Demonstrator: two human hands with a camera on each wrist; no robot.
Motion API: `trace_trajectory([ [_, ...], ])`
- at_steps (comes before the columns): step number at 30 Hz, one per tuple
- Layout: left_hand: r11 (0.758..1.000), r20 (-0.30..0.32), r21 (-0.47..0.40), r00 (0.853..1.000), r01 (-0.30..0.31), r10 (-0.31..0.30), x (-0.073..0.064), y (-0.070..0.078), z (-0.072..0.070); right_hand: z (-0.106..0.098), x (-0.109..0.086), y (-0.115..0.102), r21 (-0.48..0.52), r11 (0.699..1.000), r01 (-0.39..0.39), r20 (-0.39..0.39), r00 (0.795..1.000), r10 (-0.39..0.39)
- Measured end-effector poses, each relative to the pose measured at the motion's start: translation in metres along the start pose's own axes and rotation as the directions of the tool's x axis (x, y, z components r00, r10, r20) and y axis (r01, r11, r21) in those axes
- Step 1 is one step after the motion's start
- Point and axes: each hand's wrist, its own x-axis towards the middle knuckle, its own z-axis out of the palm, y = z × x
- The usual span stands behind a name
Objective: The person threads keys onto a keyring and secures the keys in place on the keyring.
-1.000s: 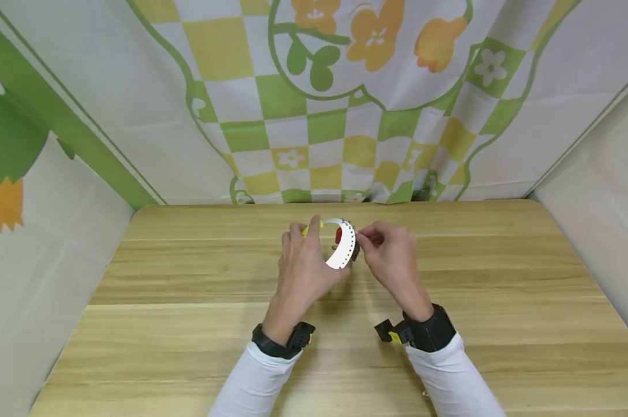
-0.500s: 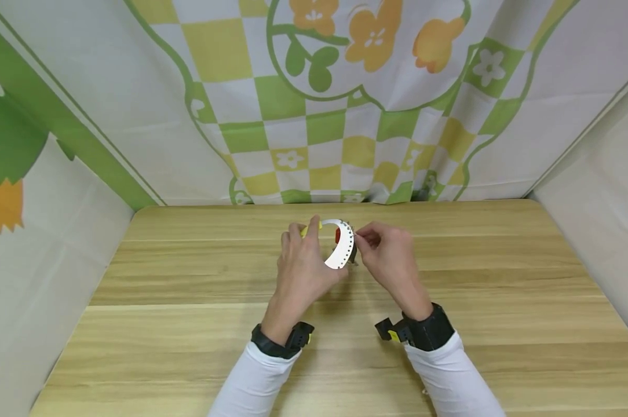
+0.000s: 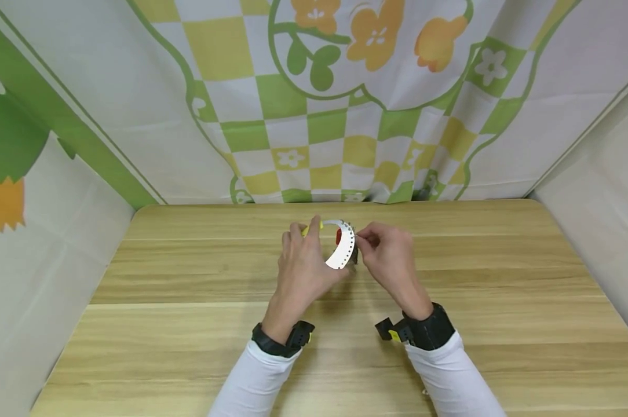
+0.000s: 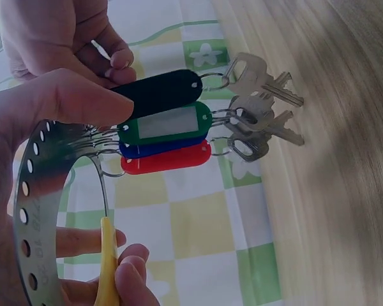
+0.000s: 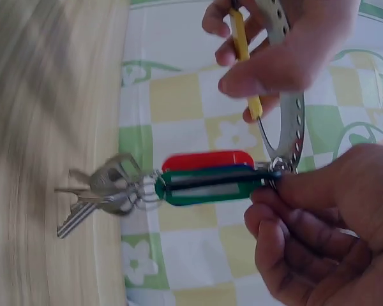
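Observation:
My left hand [image 3: 303, 266] grips a large metal key ring [image 3: 342, 249], a hoop whose flat band has a row of holes and printed numbers. The hoop has a yellow handle [image 4: 108, 268], with the left fingers curled around it. Small wire rings join the band to a black key tag [image 4: 172, 92], a green tag [image 4: 166, 126], a blue tag [image 4: 172, 149] and a red tag [image 5: 207, 159]. Metal keys [image 4: 252, 80] dangle from the tags' far ends. My right hand [image 3: 392, 255] pinches the band-side end of the black tag between thumb and forefinger; the exact contact is partly hidden.
Both hands are above a wooden table [image 3: 189, 330]. A checked floral curtain [image 3: 335, 127] hangs behind its far edge. Dark straps with small cameras circle both wrists. A tiny pale bit [image 3: 425, 392] lies by the right sleeve.
Both hands stay almost in place, the left around the key ring and the right at its edge. The dark tag beside the band shifts slightly.

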Motion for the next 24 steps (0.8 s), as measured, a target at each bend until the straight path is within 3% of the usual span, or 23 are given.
trace_trajectory([
  [5, 1.0, 0.024, 0.009, 1.0, -0.005, 0.005, 0.0, -0.001, -0.001, -0.003, 0.001, 0.006, -0.062, 0.985, 0.161, 0.05, 0.986, -0.158],
  [8, 1.0, 0.029, 0.01, 1.0, -0.004, 0.004, 0.0, -0.001, -0.001, -0.004, 0.001, 0.006, -0.08, 0.978, 0.195, 0.081, 0.979, -0.189],
  [11, 1.0, 0.023, 0.009, 1.0, 0.002, -0.003, 0.0, -0.001, 0.0, -0.002, 0.001, 0.005, -0.062, 0.99, 0.126, 0.078, 0.99, -0.121],
  [14, 1.0, 0.006, 0.003, 1.0, 0.013, -0.013, 0.0, -0.001, 0.001, 0.001, 0.0, 0.001, -0.019, 1.0, -0.011, 0.055, 0.998, 0.012],
  [19, 1.0, -0.023, -0.01, 0.999, 0.027, -0.027, 0.0, 0.0, 0.001, 0.005, -0.001, -0.005, 0.053, 0.981, -0.189, 0.013, 0.982, 0.189],
  [22, 1.0, -0.035, -0.008, 0.999, 0.023, -0.023, 0.0, 0.001, 0.002, 0.006, -0.002, -0.006, 0.067, 0.975, -0.21, -0.005, 0.978, 0.211],
  [24, 1.0, -0.042, -0.004, 0.999, 0.014, -0.015, -0.001, 0.001, 0.001, 0.008, -0.002, -0.005, 0.048, 0.985, -0.167, -0.021, 0.985, 0.169],
])
